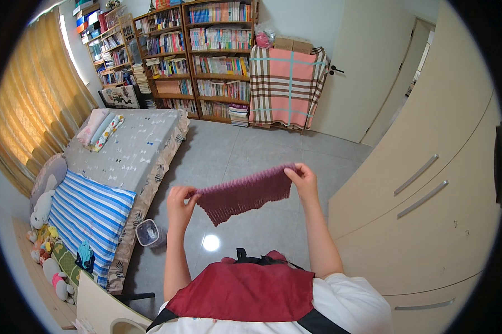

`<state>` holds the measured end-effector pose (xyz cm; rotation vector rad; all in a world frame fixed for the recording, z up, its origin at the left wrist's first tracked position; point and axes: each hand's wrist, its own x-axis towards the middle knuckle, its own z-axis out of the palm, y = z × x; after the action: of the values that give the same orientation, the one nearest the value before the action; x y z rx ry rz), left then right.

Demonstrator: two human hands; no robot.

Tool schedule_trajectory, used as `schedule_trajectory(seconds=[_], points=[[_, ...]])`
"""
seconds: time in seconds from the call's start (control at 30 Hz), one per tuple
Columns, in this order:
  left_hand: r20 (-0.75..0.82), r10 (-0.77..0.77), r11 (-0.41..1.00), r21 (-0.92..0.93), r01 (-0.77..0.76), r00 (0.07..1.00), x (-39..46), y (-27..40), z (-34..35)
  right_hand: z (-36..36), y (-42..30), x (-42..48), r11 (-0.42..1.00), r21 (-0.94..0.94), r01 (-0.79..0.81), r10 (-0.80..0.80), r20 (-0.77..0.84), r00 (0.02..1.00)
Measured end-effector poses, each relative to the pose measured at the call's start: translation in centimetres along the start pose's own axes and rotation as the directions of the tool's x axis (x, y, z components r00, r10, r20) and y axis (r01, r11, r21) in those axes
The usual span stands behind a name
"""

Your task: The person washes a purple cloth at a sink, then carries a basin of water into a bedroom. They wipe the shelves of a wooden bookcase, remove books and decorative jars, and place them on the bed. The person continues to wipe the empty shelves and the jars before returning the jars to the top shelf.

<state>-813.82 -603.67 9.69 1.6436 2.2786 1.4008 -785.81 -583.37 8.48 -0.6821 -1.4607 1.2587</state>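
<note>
A plum-coloured knitted piece hangs stretched in the air between my two hands, above the grey tiled floor. Its upper edge is a lighter, ribbed purple band, and its lower edge is wavy and uneven. My left hand pinches the upper left corner between thumb and fingers. Slightly higher, my right hand grips the upper right corner the same way. The dark red front of an apron covers my chest below.
At left stands a bed with a blue striped cloth; a waste bin sits beside it. Bookshelves and a plaid-covered stand line the far wall. A wardrobe rises at right, and a desk corner juts in at lower left.
</note>
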Motion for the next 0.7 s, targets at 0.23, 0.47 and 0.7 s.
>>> schedule_trajectory(seconds=[0.23,0.47,0.7], points=[[0.168,0.139,0.698,-0.716,0.024,0.976,0.0,1.7,-2.6,-0.3,-2.4,-1.9,0.989,0.147,-0.027,0.028,-0.001,1.0],[0.659,-0.178,-0.502,-0.699,0.509,0.73,-2.7,-1.9,5.9,1.8,4.1,-1.5,0.966,-0.082,-0.243,0.238,-0.073,0.969],[0.603,-0.359,-0.496,-0.77,0.402,0.712,-4.5,-1.5,10.2,10.8,0.4,-6.6,0.976,-0.205,0.077,0.037,0.5,0.865]])
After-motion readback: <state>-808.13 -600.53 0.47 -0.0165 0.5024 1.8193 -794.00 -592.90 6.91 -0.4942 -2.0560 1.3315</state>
